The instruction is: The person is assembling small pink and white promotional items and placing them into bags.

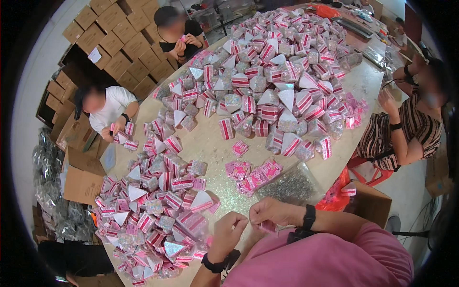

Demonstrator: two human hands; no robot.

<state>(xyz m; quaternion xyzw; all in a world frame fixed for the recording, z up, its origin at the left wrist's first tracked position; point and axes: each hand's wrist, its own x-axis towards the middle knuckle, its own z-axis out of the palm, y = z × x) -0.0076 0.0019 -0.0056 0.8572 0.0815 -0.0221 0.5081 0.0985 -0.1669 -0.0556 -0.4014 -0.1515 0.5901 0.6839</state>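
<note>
Both hands pinched together at the tabletop's (210, 143) near edge: right hand (270, 211) grips a small pink packet (267, 226), left hand (229, 229) closes on its left end, fingertips touching.

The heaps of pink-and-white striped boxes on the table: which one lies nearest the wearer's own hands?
The smaller heap at the table's near left, just beside the left hand. The bigger heap lies farther up the table, beyond the loose pink packets.
</note>
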